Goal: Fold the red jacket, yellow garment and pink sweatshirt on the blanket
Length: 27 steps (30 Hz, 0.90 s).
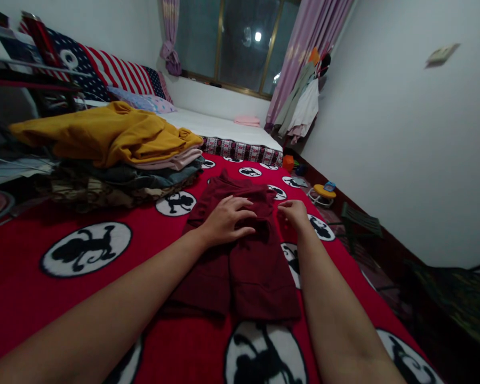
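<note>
Dark red trousers [260,266], or a garment shaped like them, lie on the red blanket in front of me, with two wide leg ends towards me. The far part is bunched or folded over. My left hand [229,220] rests on the middle of the cloth, its fingers spread beside a dark fold or opening. Just past the garment's right edge is my right hand [294,213], fingers loosely bent over the blanket. No cloth shows between them, though the fingertips are partly hidden.
On the left stands a pile of folded clothes with a mustard-yellow garment [116,133] on top. The red blanket [144,277] has white circles with black figures. Behind lies a white bed [208,122]. Right of the bed are a yellow stool [324,191] and a folding chair [362,220].
</note>
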{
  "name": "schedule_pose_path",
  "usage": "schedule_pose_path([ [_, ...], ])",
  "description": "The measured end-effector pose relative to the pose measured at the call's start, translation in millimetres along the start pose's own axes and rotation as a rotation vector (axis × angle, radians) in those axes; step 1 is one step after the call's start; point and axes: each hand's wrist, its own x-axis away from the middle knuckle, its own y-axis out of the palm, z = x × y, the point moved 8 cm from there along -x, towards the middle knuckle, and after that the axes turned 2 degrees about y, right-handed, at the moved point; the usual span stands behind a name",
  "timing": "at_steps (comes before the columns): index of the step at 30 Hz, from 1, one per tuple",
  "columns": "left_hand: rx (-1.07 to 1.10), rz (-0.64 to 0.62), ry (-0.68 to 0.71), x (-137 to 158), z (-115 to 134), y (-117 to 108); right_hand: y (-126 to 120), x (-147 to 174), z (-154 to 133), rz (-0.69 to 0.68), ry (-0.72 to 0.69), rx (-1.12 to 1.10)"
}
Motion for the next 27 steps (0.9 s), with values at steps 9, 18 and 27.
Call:
schedule_pose_path([
  [9, -0.011, -0.181, -0.156, 4.6, -20.6, 24.8, -2.2, 49.9, -27.9, -0.057, -0.119, 0.07],
  [18, 0.001, -0.173, -0.172, 3.7, -22.9, 28.0, -32.9, 176.1, -41.5, -0.532, -0.666, 0.174],
  [27, 0.009, -0.168, -0.152, 4.9, -23.2, 24.5, -48.7, 194.0, -56.9, -0.384, -0.821, 0.22],
])
